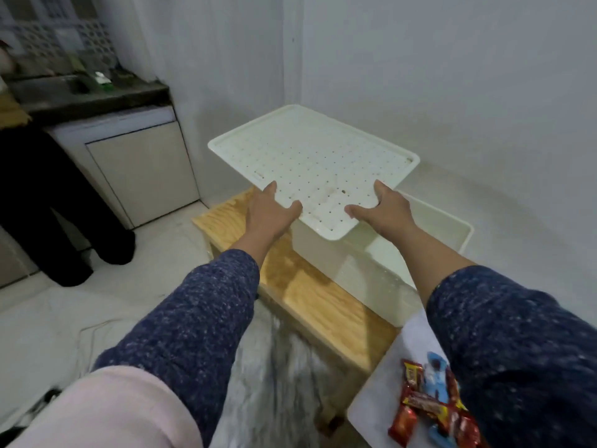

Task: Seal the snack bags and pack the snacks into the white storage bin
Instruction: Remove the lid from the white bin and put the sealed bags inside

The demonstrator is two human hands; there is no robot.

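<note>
Gripping perforated white lid [316,160] w/ both hands, left hand [269,211] and right hand [384,206] clamped on near edge, lid tilted above white storage bin [349,257] on wooden tabletop [310,299]. Snack packs [423,405] on white board [378,396] nearer, at right.

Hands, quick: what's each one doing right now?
Left hand: gripping the near edge of the white perforated lid.
Right hand: gripping the same lid.

print on the snack wrappers [423,404] is too blurred to read
</note>
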